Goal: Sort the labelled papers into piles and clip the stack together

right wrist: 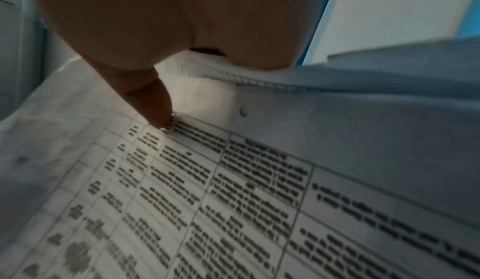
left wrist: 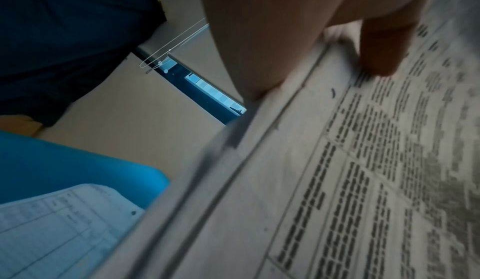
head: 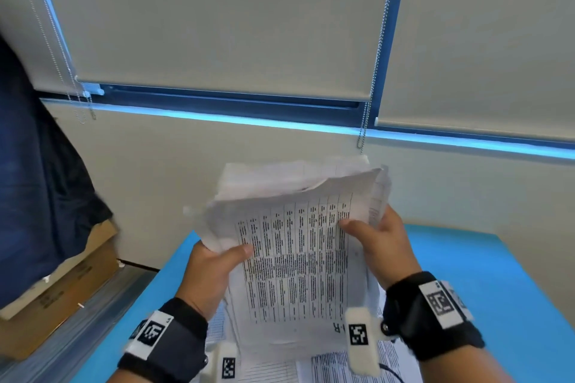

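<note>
White printed paper, a stack of papers (head: 295,258), is raised above the blue desk (head: 466,274); our left hand (head: 211,270) and right hand (head: 382,246) each pinch a side, thumbs on top. The print is blurred; fingers behind are hidden. More sheets (head: 342,364) lie beneath.

daylight glows blue along the window gap (head: 280,124) below drawn blinds (head: 217,25); the head view is evenly lit, bowed at its edges. both wrist views are dim, grainy, with printed text smeared by blur.
</note>
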Tool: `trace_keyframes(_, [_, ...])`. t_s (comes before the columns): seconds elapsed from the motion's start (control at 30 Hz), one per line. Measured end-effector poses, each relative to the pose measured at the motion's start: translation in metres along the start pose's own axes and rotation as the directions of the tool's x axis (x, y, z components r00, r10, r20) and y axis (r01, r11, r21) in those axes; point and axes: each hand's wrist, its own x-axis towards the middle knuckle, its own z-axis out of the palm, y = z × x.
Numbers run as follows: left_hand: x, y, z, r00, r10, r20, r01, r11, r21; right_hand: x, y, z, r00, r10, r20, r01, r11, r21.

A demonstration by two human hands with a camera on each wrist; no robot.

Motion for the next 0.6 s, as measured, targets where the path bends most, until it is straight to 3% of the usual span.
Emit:
trace_keyframes(0.17, [-0.009,-0.021,0.002,0.997,-0.073,0.039,0.075,0.996,-0.045,-0.014,0.033,-0.002,0.988,0.137,0.065,-0.135,0.991,-0.024])
trace_keyframes(0.37, [-0.009,-0.009,0.021,1.000,-0.002,0.000,0.002,1.000,-0.002,-0.009,0.033,0.007,0.999,0.046,-0.016,-0.047,0.998,-0.046])
trace_keyframes(0.47, [-0.011,-0.002,0.022,0.998,0.063,0.013,-0.062,0.997,-0.055,-0.007,0.031,0.004,0.998,-0.028,-0.058,0.029,0.999,0.029])
trace_keyframes(0.6, [-0.003,0.005,0.020,0.967,0.256,-0.002,-0.256,0.966,0.028,-0.009,0.031,0.000,0.993,-0.093,-0.067,0.096,0.995,0.036])
